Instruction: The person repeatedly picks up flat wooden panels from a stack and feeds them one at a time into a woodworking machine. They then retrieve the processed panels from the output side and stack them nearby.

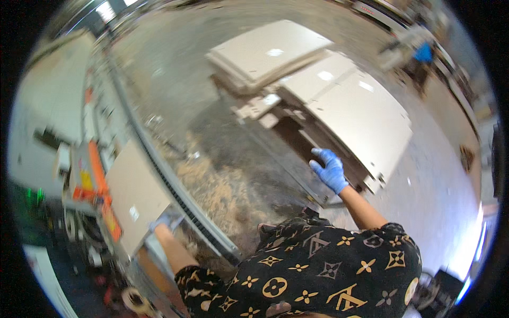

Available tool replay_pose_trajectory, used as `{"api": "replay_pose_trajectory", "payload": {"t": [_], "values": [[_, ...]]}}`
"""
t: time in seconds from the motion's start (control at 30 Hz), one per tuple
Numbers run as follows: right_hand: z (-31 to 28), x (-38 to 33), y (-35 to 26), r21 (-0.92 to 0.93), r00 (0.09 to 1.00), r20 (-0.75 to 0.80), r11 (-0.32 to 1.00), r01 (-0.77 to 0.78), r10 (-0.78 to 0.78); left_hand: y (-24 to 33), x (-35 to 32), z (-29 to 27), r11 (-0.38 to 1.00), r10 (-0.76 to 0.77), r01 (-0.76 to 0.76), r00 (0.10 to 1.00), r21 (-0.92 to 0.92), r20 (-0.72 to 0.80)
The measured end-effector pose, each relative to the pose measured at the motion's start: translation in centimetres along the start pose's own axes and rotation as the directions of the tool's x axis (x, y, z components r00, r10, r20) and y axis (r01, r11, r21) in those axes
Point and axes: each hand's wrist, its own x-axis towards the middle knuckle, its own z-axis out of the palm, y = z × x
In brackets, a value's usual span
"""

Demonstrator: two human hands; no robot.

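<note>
At the lower left, a flat beige panel (139, 191) with a small white label lies along an edge-working machine. My left hand (165, 220), in a pale blue glove, is at the panel's near corner and appears to grip its edge; some of its fingers are blurred. Out to the right, my right hand (330, 170) wears a blue glove. Its fingers are spread and nothing is in them. It hovers near a stack of large beige panels (366, 114), beside the dark gap along the stack's left side.
A second panel pile (273, 50) stands farther back, with narrow strips (257, 108) beside it. The machine's orange guard (98, 169) and curved rail (151, 161) run along the left. Sawdust (212, 185) covers part of the concrete floor. A blue object (423, 52) is at far right.
</note>
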Motion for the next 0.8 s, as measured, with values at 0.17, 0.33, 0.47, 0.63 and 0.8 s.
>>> {"api": "replay_pose_trajectory", "payload": {"t": [0.17, 0.33, 0.47, 0.63, 0.8], "values": [[-8.5, -3.2, 6.1, -0.598, 0.953, -0.217, 0.743, -0.3, 0.211, -3.1, -5.7, 7.9, 0.986, 0.152, -0.147, 0.986, 0.079, -0.073], [-9.9, -6.0, 8.2, -0.736, 0.98, -0.194, 0.654, -0.177, 0.047, -15.0, -13.6, 11.0, 0.967, 0.171, -0.211, 0.952, 0.143, 0.254], [-12.0, -10.5, 10.0, -0.704, 0.967, -0.255, 0.687, -0.179, -0.009, -21.1, -17.7, 12.3, 0.953, 0.007, -0.135, 0.905, 0.271, 0.425], [-17.2, -8.0, 18.4, -0.021, 0.781, -0.537, 0.92, -0.391, 0.32, -36.4, -24.1, 15.4, 0.84, -0.477, 0.148, 0.662, 0.523, 0.579], [-15.4, -6.2, 20.7, 0.874, 0.566, -0.139, 0.37, -0.317, 0.813, -47.4, -29.3, 19.9, 0.722, -0.642, 0.223, 0.571, 0.655, 0.513]]}}
